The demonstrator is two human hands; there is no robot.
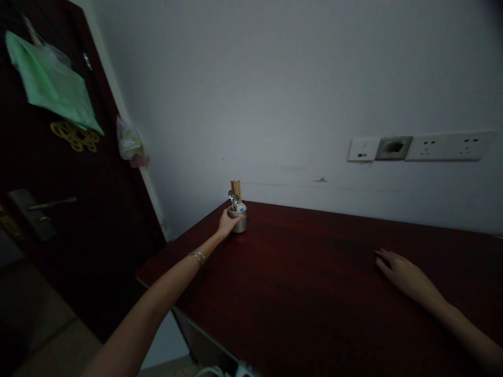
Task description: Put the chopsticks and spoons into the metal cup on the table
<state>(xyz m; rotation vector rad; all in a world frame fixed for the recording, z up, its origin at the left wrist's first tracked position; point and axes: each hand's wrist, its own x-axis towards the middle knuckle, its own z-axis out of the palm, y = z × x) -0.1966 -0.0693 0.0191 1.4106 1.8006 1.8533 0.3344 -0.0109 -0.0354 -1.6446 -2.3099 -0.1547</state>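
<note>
At the far left corner of the dark red table (291,262), my left hand (228,222) is wrapped round a metal utensil holder (240,225). The holder stands upright on the table. Wooden chopsticks (236,188), metal spoons (236,199) and a white spoon (241,208) stick out of its top. My left fingers on the far side are partly hidden by the holder and the hand. Well to the right, my right hand (396,266) rests palm down on the tabletop, fingers stretched out, holding nothing.
A pale wall with a row of sockets (424,148) runs behind the table. On the left is a dark door (78,209) with a metal handle (53,204) and a green cloth (53,81). A plastic bag (129,140) hangs by the door frame. White cables lie below the table's front edge.
</note>
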